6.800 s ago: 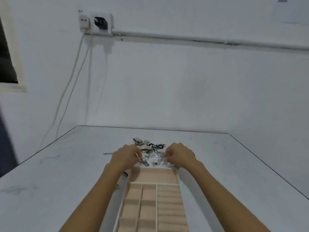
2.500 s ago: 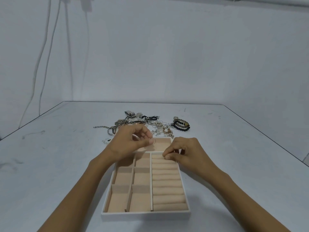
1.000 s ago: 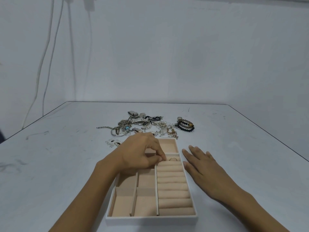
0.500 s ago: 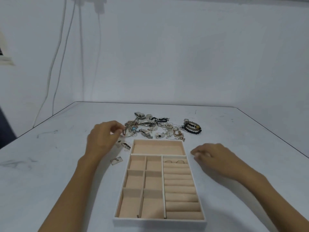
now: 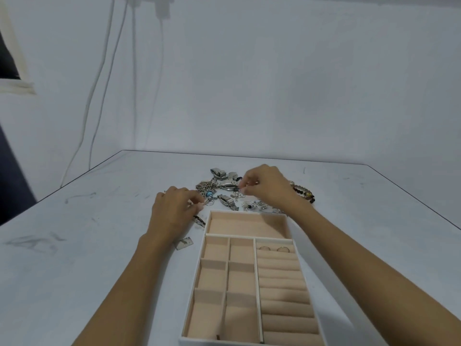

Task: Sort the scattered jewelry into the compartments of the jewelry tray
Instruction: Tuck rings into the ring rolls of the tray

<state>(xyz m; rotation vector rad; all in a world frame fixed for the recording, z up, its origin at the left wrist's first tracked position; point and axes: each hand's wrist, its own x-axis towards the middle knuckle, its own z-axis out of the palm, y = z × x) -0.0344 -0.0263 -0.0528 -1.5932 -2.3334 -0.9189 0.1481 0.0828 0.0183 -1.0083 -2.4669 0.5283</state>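
The white jewelry tray [image 5: 247, 236] with beige lining lies in front of me. Two rings [image 5: 265, 247] sit in its top roll slot; the other compartments look bare. Behind the tray lies the scattered jewelry pile [image 5: 225, 186] of silver chains, watch-like pieces and small earrings. My left hand [image 5: 172, 211] is at the pile's left edge, its fingertips pinching a thin silver piece near a blue bead [image 5: 209, 194]. Over the middle of the pile, my right hand [image 5: 269, 186] pinches a small silver piece between thumb and fingers.
A dark beaded bracelet [image 5: 303, 192] lies just right of my right hand. A small clear packet [image 5: 184, 243] and a dark clip-like piece [image 5: 199, 221] lie left of the tray. Cables hang down the wall at the back left.
My right hand has left the table beside the tray and reached forward into the pile. My left hand has stayed at the pile's left edge and closed on a piece.
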